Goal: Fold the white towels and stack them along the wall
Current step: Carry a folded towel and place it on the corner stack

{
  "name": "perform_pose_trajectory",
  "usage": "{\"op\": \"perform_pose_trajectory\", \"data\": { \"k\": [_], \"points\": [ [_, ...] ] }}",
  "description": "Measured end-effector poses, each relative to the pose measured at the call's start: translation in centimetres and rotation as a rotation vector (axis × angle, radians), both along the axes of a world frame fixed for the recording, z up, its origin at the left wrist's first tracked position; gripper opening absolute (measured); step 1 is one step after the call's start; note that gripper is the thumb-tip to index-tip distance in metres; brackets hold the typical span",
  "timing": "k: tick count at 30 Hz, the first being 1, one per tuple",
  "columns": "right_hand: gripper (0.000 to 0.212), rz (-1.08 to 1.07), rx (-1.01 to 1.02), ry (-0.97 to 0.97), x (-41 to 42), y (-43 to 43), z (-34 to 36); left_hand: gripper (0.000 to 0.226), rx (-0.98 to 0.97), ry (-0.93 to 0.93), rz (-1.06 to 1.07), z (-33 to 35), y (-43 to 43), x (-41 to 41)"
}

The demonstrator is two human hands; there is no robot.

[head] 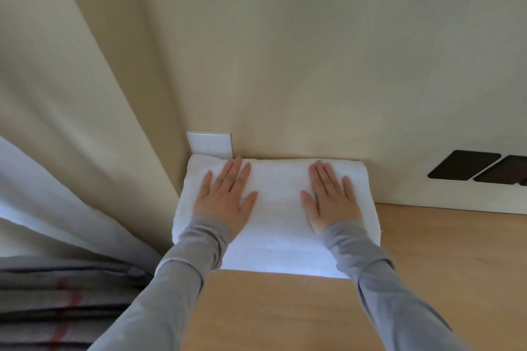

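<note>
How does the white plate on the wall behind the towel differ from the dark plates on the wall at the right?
The white plate is single; the dark plates stand in a row, cut by the picture's edge. The folded towel lies against the white plate's lower edge; the dark plates stand clear of it, further right. Both kinds are flat and sit low on the wall.
</note>
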State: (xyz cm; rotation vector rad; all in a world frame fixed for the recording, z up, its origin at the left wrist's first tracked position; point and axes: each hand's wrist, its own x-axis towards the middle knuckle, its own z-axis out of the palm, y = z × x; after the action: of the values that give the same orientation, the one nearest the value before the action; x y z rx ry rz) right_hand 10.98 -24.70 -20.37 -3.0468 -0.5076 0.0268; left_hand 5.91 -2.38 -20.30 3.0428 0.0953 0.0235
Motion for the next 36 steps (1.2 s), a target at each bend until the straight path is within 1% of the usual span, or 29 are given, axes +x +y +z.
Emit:
{"op": "perform_pose_trajectory", "data": {
  "k": [2, 4, 6, 8, 13, 16, 19, 22, 27, 31, 36],
  "points": [
    [0.060, 0.015, -0.007, 0.028, 0.2, 0.0, -0.4, 0.062, 0.001, 0.028, 0.003, -0.4, -0.2, 0.3],
    [0.061, 0.025, -0.011, 0.038, 0.4, -0.4, -0.2, 0.061, -0.044, 0.046, 0.003, -0.1, -0.1, 0.5],
    [0.064, -0.001, -0.003, 0.011, 0.3, -2.0, -0.2, 0.059, -0.056, 0.057, -0.033, 0.2, 0.5, 0.4],
    [0.063, -0.050, -0.010, 0.015, 0.0, -3.4, -0.3, 0.057, -0.052, 0.064, -0.060, 0.3, 0.8, 0.3],
    [0.060, -0.060, -0.035, 0.145, 0.6, -2.9, 1.6, 0.059, -0.007, 0.109, -0.071, 1.5, 0.4, 0.5],
    [0.058, -0.053, 0.058, 0.173, 0.7, -2.5, 4.7, 0.058, 0.010, 0.116, -0.043, 3.6, -0.2, 0.7],
    [0.056, -0.043, 0.196, 0.067, -0.1, -2.4, 8.7, 0.058, 0.010, 0.011, -0.027, 7.0, -2.2, 0.8],
    [0.054, -0.051, 0.277, -0.008, -1.3, -3.9, 12.7, 0.058, 0.029, -0.082, -0.075, 11.1, -5.3, 0.9],
    [0.055, -0.108, 0.283, -0.103, -3.5, -10.4, 18.2, 0.058, 0.057, -0.226, -0.155, 17.1, -12.9, 0.0],
    [0.054, -0.173, 0.259, -0.196, -6.4, -18.6, 21.2, 0.057, 0.082, -0.266, -0.247, 20.3, -21.4, -1.3],
    [0.054, -0.297, 0.282, -0.276, -11.5, -31.5, 23.7, 0.058, 0.112, -0.317, -0.331, 23.4, -33.1, -3.8]
  ]
}}
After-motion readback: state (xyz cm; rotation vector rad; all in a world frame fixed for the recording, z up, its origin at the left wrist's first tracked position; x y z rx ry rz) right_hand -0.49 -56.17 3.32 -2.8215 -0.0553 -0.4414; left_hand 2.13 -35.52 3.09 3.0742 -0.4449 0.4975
